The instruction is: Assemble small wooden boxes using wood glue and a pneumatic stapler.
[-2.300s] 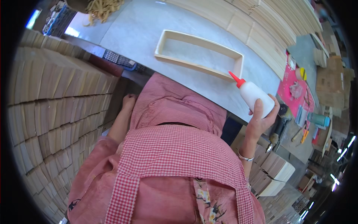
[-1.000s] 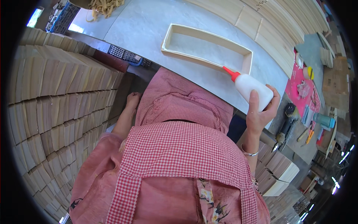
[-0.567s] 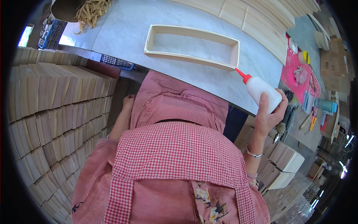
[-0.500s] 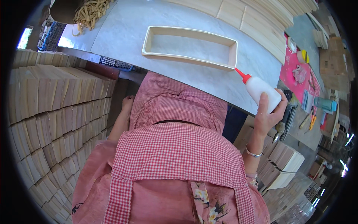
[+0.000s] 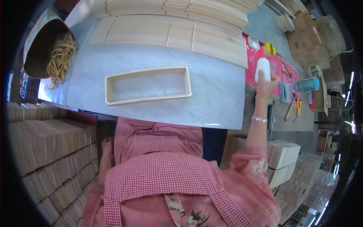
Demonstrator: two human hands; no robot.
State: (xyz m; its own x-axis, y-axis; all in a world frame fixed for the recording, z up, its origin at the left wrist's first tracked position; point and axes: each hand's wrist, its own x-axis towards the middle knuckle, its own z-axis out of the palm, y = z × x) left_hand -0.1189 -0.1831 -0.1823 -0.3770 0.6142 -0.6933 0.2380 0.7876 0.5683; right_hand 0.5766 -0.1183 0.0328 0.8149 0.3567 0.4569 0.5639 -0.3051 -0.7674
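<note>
My right hand [image 5: 267,86] is closed round a white squeeze bottle [image 5: 262,70] with a red pointed nozzle, a glue bottle by its look. It holds the bottle nozzle-up over the red sheet, right of the table's edge. A long open wooden frame [image 5: 147,100] lies on the grey marbled tabletop [image 5: 159,113], with a white line along its top edges. Low beside my lap hangs my left hand [image 5: 107,143], its fingers curled and away from the table; nothing shows in it.
Thin wooden boards [image 5: 147,32] lie in rows along the table's far side. At the left, a tilted container [image 5: 36,56] spills tan bands [image 5: 60,56]. Stacked wood pieces [image 5: 49,147] rise beside me. A blue-green bottle [image 5: 308,85] and a hammer [image 5: 290,108] lie at right.
My right hand has carried the glue bottle from the frame's near right corner out to the right and farther off, turning its nozzle upward. The view has shifted; my left hand still hangs low.
</note>
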